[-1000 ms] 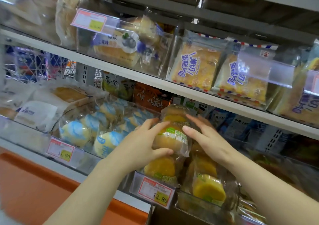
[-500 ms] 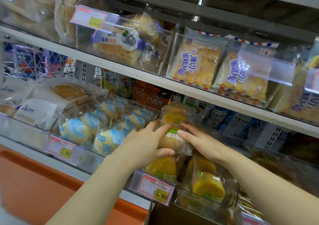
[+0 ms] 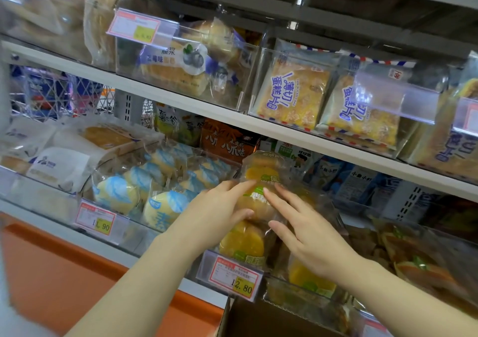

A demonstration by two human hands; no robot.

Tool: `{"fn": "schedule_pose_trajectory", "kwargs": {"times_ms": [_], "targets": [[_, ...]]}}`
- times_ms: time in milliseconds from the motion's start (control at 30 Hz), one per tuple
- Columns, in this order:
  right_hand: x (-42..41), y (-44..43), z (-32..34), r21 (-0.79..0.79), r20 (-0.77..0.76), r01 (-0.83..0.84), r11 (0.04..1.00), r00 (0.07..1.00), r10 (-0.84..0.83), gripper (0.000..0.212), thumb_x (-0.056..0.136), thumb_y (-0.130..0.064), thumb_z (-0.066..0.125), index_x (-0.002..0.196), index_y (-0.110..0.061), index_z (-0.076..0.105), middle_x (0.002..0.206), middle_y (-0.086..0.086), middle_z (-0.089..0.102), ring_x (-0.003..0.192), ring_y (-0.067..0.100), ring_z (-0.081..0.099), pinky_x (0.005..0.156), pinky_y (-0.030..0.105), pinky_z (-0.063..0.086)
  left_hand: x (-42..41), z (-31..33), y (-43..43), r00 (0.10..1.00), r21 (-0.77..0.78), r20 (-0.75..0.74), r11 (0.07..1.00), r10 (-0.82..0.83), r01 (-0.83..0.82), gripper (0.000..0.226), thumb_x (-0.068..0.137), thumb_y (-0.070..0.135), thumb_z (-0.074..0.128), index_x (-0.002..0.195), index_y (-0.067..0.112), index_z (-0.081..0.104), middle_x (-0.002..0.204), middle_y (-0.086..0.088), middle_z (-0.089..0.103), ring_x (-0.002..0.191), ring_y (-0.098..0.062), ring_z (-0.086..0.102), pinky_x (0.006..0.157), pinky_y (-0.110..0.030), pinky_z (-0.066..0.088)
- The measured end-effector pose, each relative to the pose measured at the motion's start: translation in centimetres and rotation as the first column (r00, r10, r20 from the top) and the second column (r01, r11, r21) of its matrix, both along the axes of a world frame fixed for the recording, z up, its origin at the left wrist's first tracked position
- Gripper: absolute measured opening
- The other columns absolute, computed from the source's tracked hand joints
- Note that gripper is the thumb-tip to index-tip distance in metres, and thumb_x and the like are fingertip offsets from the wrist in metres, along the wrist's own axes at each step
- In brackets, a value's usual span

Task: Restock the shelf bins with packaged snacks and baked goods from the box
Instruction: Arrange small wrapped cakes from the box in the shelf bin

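The left hand (image 3: 214, 213) grips the yellow cake pack (image 3: 260, 173), its long axis upright from 6 to 12 o'clock, while the right hand (image 3: 306, 237) lays straight fingers against it.

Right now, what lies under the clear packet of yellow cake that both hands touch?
Under the held packet lies a second clear packet of yellow cake, behind the red-edged price tag. Anything lower is covered.
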State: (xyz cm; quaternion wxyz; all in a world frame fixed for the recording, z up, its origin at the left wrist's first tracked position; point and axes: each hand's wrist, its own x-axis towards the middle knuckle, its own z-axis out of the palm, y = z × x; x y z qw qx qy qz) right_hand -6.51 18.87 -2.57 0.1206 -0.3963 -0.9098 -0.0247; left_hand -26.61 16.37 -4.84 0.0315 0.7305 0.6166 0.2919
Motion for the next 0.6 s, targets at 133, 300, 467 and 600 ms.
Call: {"fn": "schedule_pose_trajectory", "kwargs": {"times_ms": [133, 300, 467, 600], "targets": [[0.1, -0.2, -0.6, -0.002, 0.009, -0.001, 1.000, 1.000, 0.001, 0.055, 0.098, -0.050, 0.028, 0.133, -0.058, -0.014, 0.154, -0.024, -0.007, 0.145, 0.005, 0.003, 0.117, 0.026, 0.013, -0.1, -0.3, 0.3, 0.999, 0.010, -0.047, 1.000, 0.010, -0.009, 0.059, 0.095, 0.052, 0.044, 0.147, 0.047, 0.017, 0.149, 0.004, 0.036, 0.126, -0.020, 0.047, 0.103, -0.037, 0.040], [0.6, -0.6, 0.7, 0.022, -0.014, -0.013, 1.000, 1.000, 0.013, 0.063, 0.094, -0.059, 0.032, 0.138, -0.055, -0.013, 0.157, -0.021, -0.001, 0.144, 0.006, 0.009, 0.117, 0.028, 0.014, -0.2, 1.3, -0.7, 0.988, -0.016, -0.132, 0.997, 0.075, -0.078, 0.065, 0.092, 0.060, 0.040, 0.148, 0.049, 0.009, 0.158, 0.000, 0.019, 0.140, -0.023, 0.031, 0.113, -0.043, 0.029], [4.0, -2.3, 2.4, 0.023, -0.040, 0.030, 0.999, 0.999, -0.029, 0.062, 0.094, -0.055, 0.040, 0.146, -0.046, 0.008, 0.155, -0.019, 0.018, 0.142, 0.003, 0.016, 0.113, 0.024, 0.013, 2.6, 3.8, -2.7, 0.972, 0.155, -0.158, 0.977, 0.172, -0.148, 0.055, 0.095, 0.055, 0.040, 0.147, 0.044, 0.023, 0.157, 0.008, 0.019, 0.142, -0.019, 0.024, 0.118, -0.044, 0.013], [7.9, -3.3, 2.0, 0.038, -0.019, 0.073, 0.997, 0.997, -0.072, 0.056, 0.094, -0.050, 0.045, 0.146, -0.040, 0.025, 0.151, -0.016, 0.032, 0.139, 0.003, 0.025, 0.114, 0.025, 0.018, 7.7, 3.6, -4.0, 0.978, 0.322, -0.169, 0.945, 0.121, -0.061, 0.042, 0.094, 0.042, 0.052, 0.135, 0.035, 0.050, 0.145, 0.006, 0.042, 0.135, -0.019, 0.037, 0.116, -0.049, 0.013]]}}
